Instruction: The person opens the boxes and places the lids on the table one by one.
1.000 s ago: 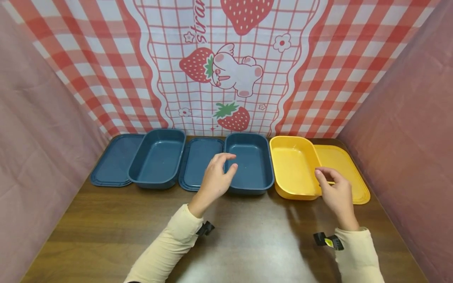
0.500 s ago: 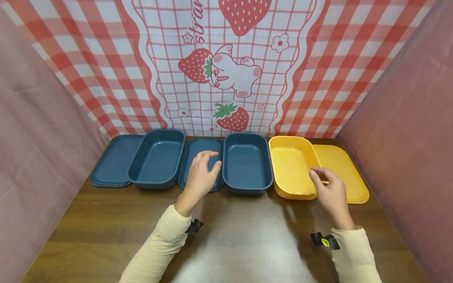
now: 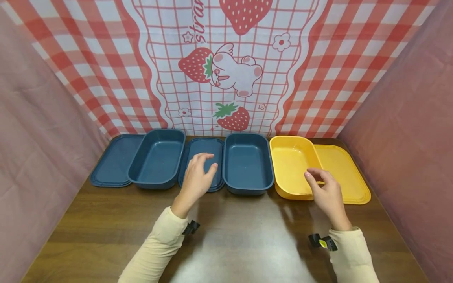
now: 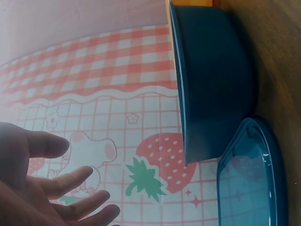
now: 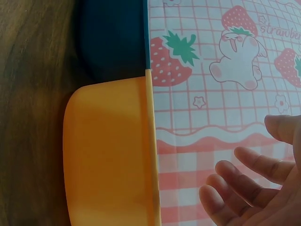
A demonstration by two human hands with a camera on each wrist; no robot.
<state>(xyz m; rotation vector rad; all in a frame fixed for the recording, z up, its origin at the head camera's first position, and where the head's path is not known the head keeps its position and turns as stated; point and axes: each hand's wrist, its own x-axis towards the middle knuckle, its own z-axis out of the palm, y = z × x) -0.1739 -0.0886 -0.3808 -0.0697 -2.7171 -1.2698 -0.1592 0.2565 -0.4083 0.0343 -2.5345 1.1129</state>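
Note:
My left hand (image 3: 197,177) hovers over the middle blue lid (image 3: 212,147), fingers loosely bent and holding nothing. To its right stands an uncovered blue container (image 3: 247,163); its side wall shows large in the left wrist view. My right hand (image 3: 327,192) hangs above the right edge of the yellow container (image 3: 293,169), thumb and fingers apart with nothing between them. In the right wrist view its relaxed fingers (image 5: 235,183) are clear of the yellow wall (image 5: 110,150). A yellow lid (image 3: 348,173) lies to the right, partly behind the yellow container.
Another blue container (image 3: 158,157) stands at the left, beside a blue lid (image 3: 115,161) that it partly hides. The wooden table (image 3: 226,239) extends toward me. A strawberry-print cloth (image 3: 233,70) hangs behind the row, with pink cloth walls on both sides.
My left hand has moved left, from the blue container's edge to over the middle blue lid. My right hand has shifted slightly left. The containers and lids have stayed put.

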